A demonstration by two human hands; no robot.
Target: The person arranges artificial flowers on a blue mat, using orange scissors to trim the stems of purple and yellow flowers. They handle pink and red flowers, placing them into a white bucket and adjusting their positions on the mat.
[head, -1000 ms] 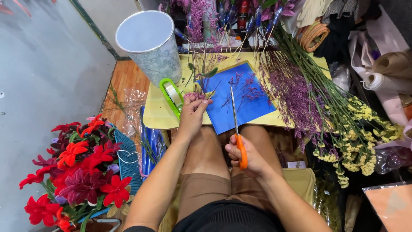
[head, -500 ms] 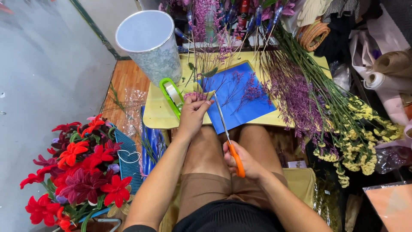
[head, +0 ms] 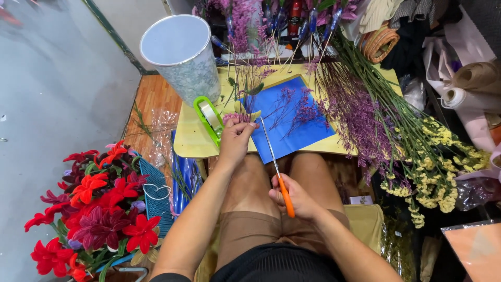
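Left hand (head: 236, 142): fingers (head: 244, 125) pinched shut on a small bunch of purple flower stems (head: 245, 86), held upright at the near edge of the blue sheet (head: 286, 119). Right hand (head: 295, 197): curled tight round the orange handle of the scissors (head: 276, 169), blade tips just beside the left fingers, blades look nearly closed. I read the step as trimming stem ends. Next move needs blades opened and set square across the stems below the pinch. Green tape dispenser (head: 209, 119) sits left of the fingers on the yellow desk (head: 190, 141).
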